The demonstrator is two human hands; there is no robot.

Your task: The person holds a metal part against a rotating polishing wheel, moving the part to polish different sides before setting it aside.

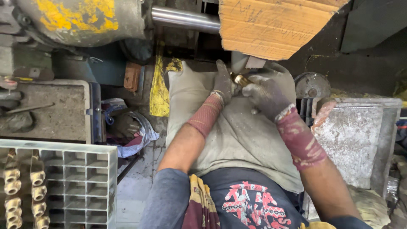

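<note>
A small round brass fitting (241, 79) was pinched between the fingers of the left hand (222, 83) and right hand (267, 93), both in grimy knit gloves, above a coarse grey cloth pad (237, 135), beneath a rough wooden block (271, 25).

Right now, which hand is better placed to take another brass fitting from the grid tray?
Probably the left hand: the brass fittings in the grid tray lie on the person's left. Both gloved hands hold one brass piece; the right hand would cross over.
</note>
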